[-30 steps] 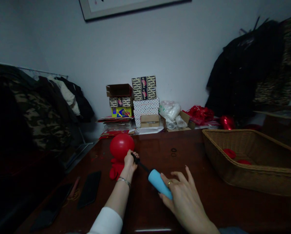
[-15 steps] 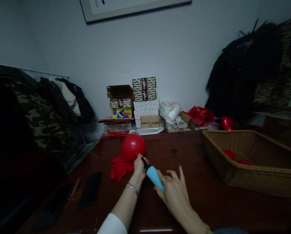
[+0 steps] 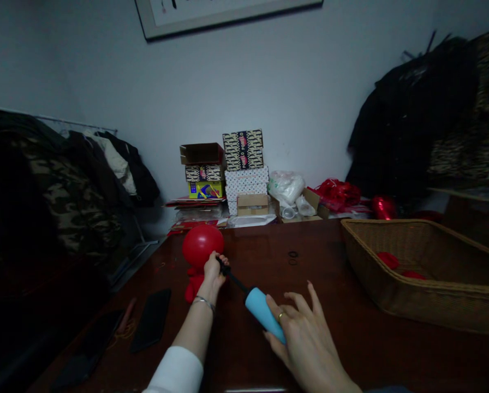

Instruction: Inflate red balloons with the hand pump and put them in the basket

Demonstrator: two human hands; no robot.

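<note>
A blue hand pump point(image 3: 264, 313) with a black rod lies across the space between my two hands, its rod drawn out. My left hand point(image 3: 214, 268) is closed around the black nozzle end, where a partly inflated red balloon point(image 3: 202, 243) is attached; the balloon's neck is hidden by the fingers. My right hand point(image 3: 304, 327) grips the blue barrel between thumb and index finger, with the other fingers spread. Limp red balloons point(image 3: 191, 288) lie on the table behind my left wrist, partly covered by it.
On the right of the dark wooden table point(image 3: 252, 248) stands a wicker basket point(image 3: 428, 289) with red pieces inside. A black phone point(image 3: 151, 321) lies at left. Two small rings point(image 3: 293, 254) lie mid-table. Stacked boxes point(image 3: 246, 188) and plastic bags point(image 3: 286, 186) line the back.
My left hand has moved left with the balloon and nozzle, while my right hand has shifted slightly right and toward me. The pump's black rod now shows between them.
</note>
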